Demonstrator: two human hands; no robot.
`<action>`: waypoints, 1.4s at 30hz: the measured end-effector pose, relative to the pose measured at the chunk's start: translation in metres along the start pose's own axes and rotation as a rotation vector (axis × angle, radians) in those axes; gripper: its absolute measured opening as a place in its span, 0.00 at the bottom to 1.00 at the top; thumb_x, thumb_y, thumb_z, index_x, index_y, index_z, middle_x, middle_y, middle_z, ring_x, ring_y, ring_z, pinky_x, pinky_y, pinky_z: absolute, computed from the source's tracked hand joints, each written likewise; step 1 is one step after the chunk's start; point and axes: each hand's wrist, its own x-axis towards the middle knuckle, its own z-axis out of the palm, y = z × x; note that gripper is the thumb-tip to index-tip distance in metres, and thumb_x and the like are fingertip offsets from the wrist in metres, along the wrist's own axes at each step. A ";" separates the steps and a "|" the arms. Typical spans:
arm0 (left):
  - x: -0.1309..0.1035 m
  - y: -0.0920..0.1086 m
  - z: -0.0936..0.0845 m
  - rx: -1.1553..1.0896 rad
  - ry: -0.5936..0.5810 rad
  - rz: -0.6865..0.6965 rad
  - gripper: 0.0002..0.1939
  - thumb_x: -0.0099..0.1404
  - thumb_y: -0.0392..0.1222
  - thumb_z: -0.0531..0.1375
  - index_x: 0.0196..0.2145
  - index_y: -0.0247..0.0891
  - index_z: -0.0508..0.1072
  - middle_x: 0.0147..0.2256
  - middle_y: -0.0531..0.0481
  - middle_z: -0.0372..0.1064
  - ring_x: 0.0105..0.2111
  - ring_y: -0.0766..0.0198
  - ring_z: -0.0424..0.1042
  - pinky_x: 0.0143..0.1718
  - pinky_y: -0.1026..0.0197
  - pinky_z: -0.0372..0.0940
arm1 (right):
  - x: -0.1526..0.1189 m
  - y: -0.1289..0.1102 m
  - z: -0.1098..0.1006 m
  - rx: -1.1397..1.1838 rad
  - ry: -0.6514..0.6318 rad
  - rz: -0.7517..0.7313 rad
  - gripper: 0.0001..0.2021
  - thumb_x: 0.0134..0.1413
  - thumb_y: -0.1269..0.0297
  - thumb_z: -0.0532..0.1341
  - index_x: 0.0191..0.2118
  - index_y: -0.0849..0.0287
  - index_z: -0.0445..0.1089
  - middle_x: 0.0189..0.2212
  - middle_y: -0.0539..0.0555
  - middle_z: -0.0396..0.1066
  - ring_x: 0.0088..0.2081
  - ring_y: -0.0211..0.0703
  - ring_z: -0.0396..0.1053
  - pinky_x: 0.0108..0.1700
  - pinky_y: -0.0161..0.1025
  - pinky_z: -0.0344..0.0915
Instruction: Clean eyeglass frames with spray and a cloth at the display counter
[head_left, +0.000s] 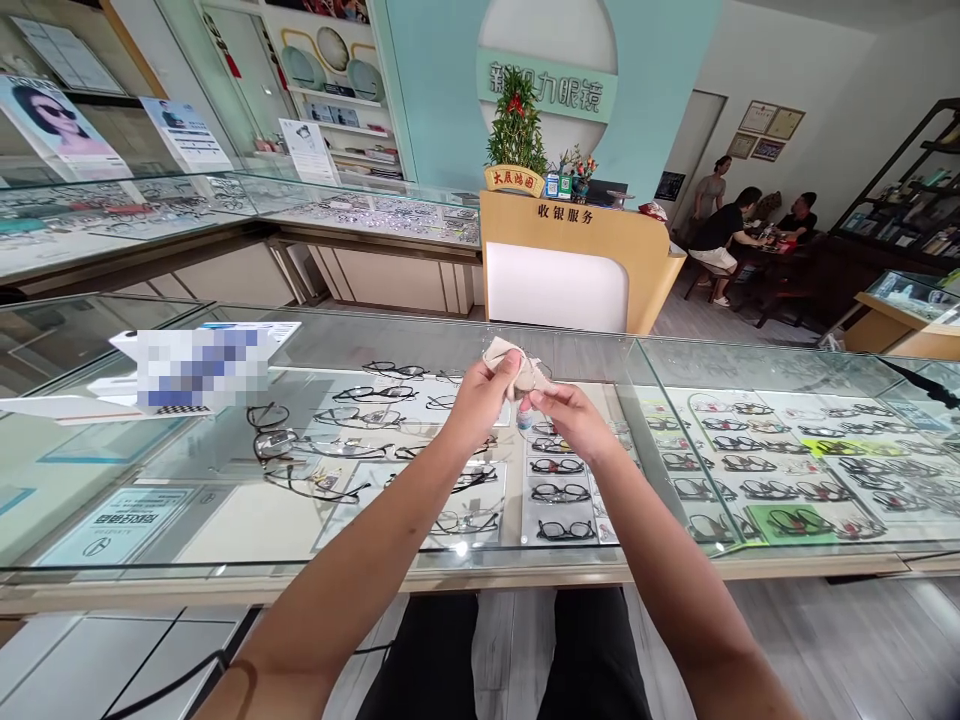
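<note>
Above the glass counter, my left hand point(484, 395) pinches a crumpled beige cloth point(529, 375) between thumb and fingers. My right hand point(576, 418) has its fingers closed at the cloth's other side, close to my left. Folds of the cloth and my fingers hide whatever may be inside it. A small round bluish thing point(524, 420) shows just below my fingertips; I cannot tell whether it is held or lies under the glass. Beneath my hands, several pairs of eyeglasses point(556, 466) are laid out in rows inside the display case.
A white box with a blurred print point(202, 370) stands on the left of the glass counter point(420, 335). More eyeglasses point(750, 464) fill the case on the right. Beyond are a wooden cashier desk point(577, 215) with a plant point(516, 125), and several people at a far table.
</note>
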 end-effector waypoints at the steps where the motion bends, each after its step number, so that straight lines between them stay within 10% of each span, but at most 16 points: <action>1: 0.002 0.000 -0.001 -0.049 -0.012 -0.005 0.30 0.63 0.69 0.74 0.28 0.38 0.77 0.24 0.51 0.71 0.27 0.63 0.72 0.32 0.59 0.69 | 0.000 -0.002 -0.002 0.007 0.024 -0.006 0.20 0.56 0.38 0.76 0.34 0.52 0.85 0.37 0.53 0.77 0.43 0.48 0.67 0.52 0.45 0.62; 9: 0.009 -0.005 -0.011 -0.192 -0.072 -0.122 0.25 0.63 0.61 0.78 0.41 0.35 0.84 0.39 0.43 0.82 0.50 0.51 0.81 0.55 0.50 0.73 | 0.000 -0.024 -0.023 0.101 0.234 -0.136 0.22 0.52 0.37 0.76 0.29 0.52 0.81 0.34 0.52 0.66 0.38 0.46 0.60 0.48 0.44 0.62; 18: -0.002 -0.010 -0.011 -0.051 -0.246 -0.306 0.25 0.64 0.63 0.76 0.40 0.37 0.82 0.37 0.46 0.78 0.41 0.59 0.78 0.46 0.55 0.73 | 0.002 -0.023 -0.021 0.128 0.265 -0.113 0.23 0.50 0.37 0.76 0.31 0.53 0.79 0.35 0.52 0.66 0.36 0.44 0.60 0.41 0.42 0.61; 42: -0.012 -0.022 0.016 -0.141 -0.186 -0.285 0.28 0.52 0.58 0.83 0.39 0.37 0.80 0.35 0.50 0.75 0.37 0.61 0.72 0.43 0.58 0.66 | 0.007 -0.009 -0.013 0.162 0.317 -0.055 0.24 0.51 0.35 0.76 0.35 0.53 0.81 0.40 0.54 0.74 0.36 0.44 0.66 0.39 0.41 0.66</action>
